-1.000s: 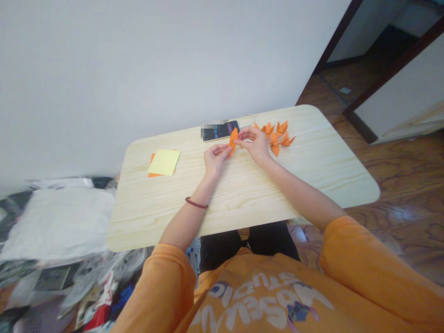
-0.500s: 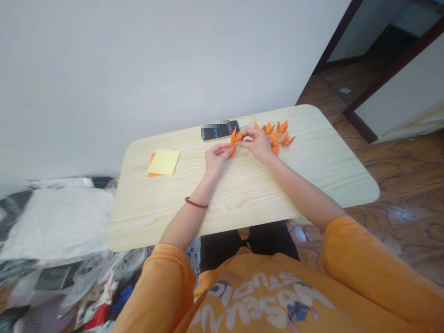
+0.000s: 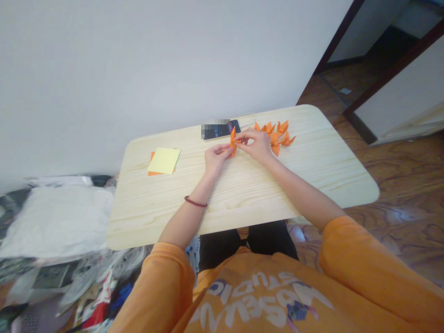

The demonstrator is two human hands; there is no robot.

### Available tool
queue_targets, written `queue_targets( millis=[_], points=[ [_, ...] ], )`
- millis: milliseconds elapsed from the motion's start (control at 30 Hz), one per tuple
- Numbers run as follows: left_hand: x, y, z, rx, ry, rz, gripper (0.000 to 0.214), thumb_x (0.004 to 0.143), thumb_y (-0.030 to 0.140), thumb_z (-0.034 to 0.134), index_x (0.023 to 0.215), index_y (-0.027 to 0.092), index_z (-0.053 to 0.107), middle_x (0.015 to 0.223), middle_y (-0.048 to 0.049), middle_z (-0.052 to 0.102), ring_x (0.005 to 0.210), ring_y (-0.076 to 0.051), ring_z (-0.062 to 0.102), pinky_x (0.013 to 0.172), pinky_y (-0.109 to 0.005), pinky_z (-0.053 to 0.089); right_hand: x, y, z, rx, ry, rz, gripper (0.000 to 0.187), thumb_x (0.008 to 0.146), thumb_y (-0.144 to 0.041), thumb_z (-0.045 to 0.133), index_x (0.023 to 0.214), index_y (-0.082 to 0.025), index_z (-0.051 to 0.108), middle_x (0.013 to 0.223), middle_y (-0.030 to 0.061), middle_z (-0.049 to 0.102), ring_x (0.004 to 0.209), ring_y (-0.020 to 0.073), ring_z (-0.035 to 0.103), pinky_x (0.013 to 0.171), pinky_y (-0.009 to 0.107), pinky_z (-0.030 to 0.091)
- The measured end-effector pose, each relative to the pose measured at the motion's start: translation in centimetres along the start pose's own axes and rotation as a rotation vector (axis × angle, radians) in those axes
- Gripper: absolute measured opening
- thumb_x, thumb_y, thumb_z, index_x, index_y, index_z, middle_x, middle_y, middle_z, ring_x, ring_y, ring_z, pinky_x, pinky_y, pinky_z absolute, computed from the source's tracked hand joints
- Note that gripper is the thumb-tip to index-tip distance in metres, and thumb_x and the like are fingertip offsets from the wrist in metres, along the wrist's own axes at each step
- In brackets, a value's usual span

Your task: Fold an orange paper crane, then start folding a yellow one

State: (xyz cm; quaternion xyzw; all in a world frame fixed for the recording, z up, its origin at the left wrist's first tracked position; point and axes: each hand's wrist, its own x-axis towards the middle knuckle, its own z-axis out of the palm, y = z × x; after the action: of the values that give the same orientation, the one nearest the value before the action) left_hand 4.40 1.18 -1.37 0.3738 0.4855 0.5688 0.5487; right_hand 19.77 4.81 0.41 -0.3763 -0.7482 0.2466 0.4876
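Observation:
Between my hands is a narrow folded piece of orange origami paper [image 3: 233, 142], standing nearly upright. My left hand [image 3: 217, 156] pinches its lower left side with the fingertips. My right hand [image 3: 254, 145] holds its right side, and the fingers hide part of the fold. Just beyond my right hand lies a small cluster of orange origami cranes [image 3: 276, 134] on the wooden table [image 3: 243, 199]. Behind the paper is a black smartphone [image 3: 221, 130], close to but apart from my hands.
A pale yellow square of paper [image 3: 164, 160] lies on an orange sheet [image 3: 151, 165] at the table's left. A thin cable [image 3: 248, 117] runs along the far edge. A wall borders the far side. Soft white bedding and clutter [image 3: 58, 222] lie to the left; wood flooring lies to the right.
The orange paper has turned more upright and narrower between my fingers. My hands stay close around it, with only small finger shifts.

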Motion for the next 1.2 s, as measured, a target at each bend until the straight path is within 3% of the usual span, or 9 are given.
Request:
queue_targets(
  millis=[233,533,833,1067,1200],
  points=[
    [0.3,0.2,-0.2,-0.065,0.008,-0.037,0.027,0.055,0.027,0.084,0.074,0.013,0.073,0.075,-0.0056,0.073,0.068,-0.016,0.067,0.073,-0.032,0.054,-0.1,0.4,0.2,-0.114,-0.057,-0.179,0.021,0.077,-0.010,0.059,0.074,-0.023,0.075,0.073,0.0013,0.071,0.071,0.0169,0.060,0.064,0.031,0.048],
    [0.6,0.4,-0.7,-0.130,-0.042,-0.092,0.025,0.057,0.025,0.084,0.077,0.014,0.073,0.079,-0.0051,0.074,0.071,-0.014,0.068,0.075,-0.029,0.053,-0.1,0.8,0.3,-0.152,-0.085,-0.274,0.022,0.083,-0.014,0.058,0.084,-0.025,0.077,0.082,0.0022,0.074,0.078,0.0186,0.064,0.074,0.036,0.051],
    [0.6,0.9,-1.1,-0.187,-0.067,-0.137,0.013,0.069,0.014,0.076,0.081,0.014,0.074,0.080,-0.0042,0.075,0.072,-0.012,0.068,0.082,-0.028,0.055,-0.3,1.0,0.5,-0.264,-0.180,-0.327,0.025,0.089,-0.018,0.052,0.095,-0.025,0.076,0.090,0.0037,0.073,0.088,0.0191,0.063,0.079,0.035,0.052],
    [0.5,1.2,-1.1,-0.236,-0.035,-0.182,0.013,0.075,0.005,0.068,0.085,0.011,0.073,0.092,-0.0091,0.075,0.098,-0.019,0.070,0.100,-0.037,0.049,-0.5,1.3,0.9,-0.316,-0.209,-0.305,0.027,0.092,-0.022,0.051,0.103,-0.025,0.075,0.104,0.0054,0.073,0.099,0.0208,0.061,0.086,0.039,0.050],
    [0.6,1.1,-1.1,-0.258,-0.026,-0.189,0.015,0.075,0.003,0.066,0.084,0.012,0.073,0.091,-0.0086,0.075,0.096,-0.019,0.070,0.099,-0.037,0.050,-0.5,1.2,0.9,-0.318,-0.213,-0.286,0.027,0.092,-0.022,0.052,0.105,-0.027,0.074,0.108,0.0053,0.072,0.101,0.0208,0.061,0.089,0.039,0.050]
  ],
)
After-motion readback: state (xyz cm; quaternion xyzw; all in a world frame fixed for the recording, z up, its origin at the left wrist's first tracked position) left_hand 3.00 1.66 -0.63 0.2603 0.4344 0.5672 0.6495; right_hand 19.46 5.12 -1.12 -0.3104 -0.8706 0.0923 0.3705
